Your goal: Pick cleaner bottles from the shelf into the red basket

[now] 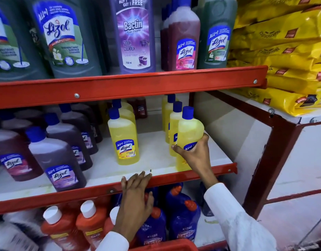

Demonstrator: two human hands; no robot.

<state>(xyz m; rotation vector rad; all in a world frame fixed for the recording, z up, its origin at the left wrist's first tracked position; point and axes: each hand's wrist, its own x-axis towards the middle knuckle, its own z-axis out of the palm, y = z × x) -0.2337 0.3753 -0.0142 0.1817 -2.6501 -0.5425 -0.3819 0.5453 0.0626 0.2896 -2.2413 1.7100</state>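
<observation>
The right hand [194,153] is wrapped around the lower body of a yellow cleaner bottle [189,134], right of centre in the frame, thumb on the side toward frame left and fingers curled round the far side over the label. The bottle stands upright on the white middle shelf [152,156], its long axis vertical, blue cap up, at the front of a short row of like yellow bottles [174,124] that it appears to touch behind it. Its base sits just behind the red front lip [192,173] of the shelf, so the way out is toward the viewer and over that lip; the red rail of the shelf above [130,86] hangs well over the cap, leaving room to lift. A lone yellow bottle [124,136] stands apart toward the centre, so there is open shelf on that side for tilting free. The left hand [136,192] lies flat with fingers together, fingertips on the red lip at lower centre, holding nothing. The red basket [165,246] shows only as a rim at the bottom edge, below both hands, so the carry should run down and toward the viewer, past the blue bottles [181,220] on the lower shelf
</observation>
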